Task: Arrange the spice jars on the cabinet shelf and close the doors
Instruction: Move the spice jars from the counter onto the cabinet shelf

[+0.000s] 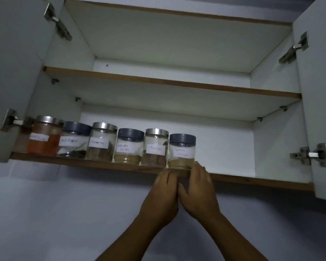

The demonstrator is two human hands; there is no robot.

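Note:
Several glass spice jars with handwritten labels stand in a row on the left half of the cabinet's bottom shelf (pixel 252 179). From the left they run from a red powder jar (pixel 43 138) to a grey-lidded "Garam Masala" jar (pixel 182 150) at the right end. Both my hands are raised side by side just below that last jar. My left hand (pixel 165 193) lies with straight fingers against the shelf's front edge. The fingertips of my right hand (pixel 198 187) touch the base of the Garam Masala jar. Neither hand grips anything. Both cabinet doors stand open.
The left door (pixel 11 72) and right door (pixel 318 91) swing outward on metal hinges. The upper shelf (pixel 158 82) holds nothing visible. The right half of the bottom shelf is bare. A plain wall lies below the cabinet.

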